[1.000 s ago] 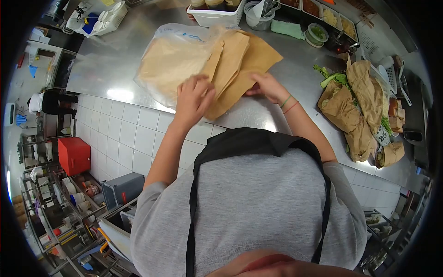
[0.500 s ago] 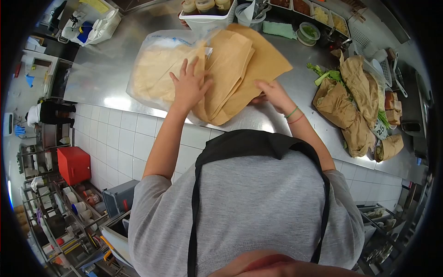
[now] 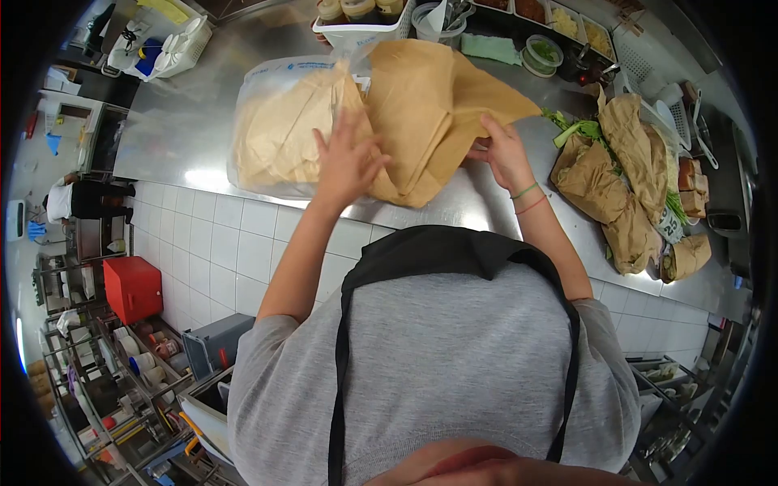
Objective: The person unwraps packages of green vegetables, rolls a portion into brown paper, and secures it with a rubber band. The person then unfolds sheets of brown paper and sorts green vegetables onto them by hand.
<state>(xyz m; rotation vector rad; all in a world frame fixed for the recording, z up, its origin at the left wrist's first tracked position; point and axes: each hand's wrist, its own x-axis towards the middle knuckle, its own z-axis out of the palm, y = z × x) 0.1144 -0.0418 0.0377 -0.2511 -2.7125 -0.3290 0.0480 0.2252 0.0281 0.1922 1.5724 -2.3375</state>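
Note:
Several brown paper sheets [image 3: 413, 105] lie fanned on the steel counter, partly over a clear plastic bag [image 3: 279, 121] that holds more brown paper. My left hand [image 3: 350, 162], fingers spread, rests at the left edge of the loose sheets beside the bag. My right hand [image 3: 501, 150] pinches the right part of the top sheet between thumb and fingers, and that sheet is lifted and bent there.
Brown paper-wrapped bundles [image 3: 628, 186] with greens lie on the counter at the right. A white basket of bottles [image 3: 365, 34], a green cloth [image 3: 491, 49] and food trays line the back. A person [image 3: 77, 200] bends over at the far left.
My right hand has moved right and slightly up, drawing the top sheet with it. My left hand has gone from over the bag to the sheets' left edge. The sheets are more spread out.

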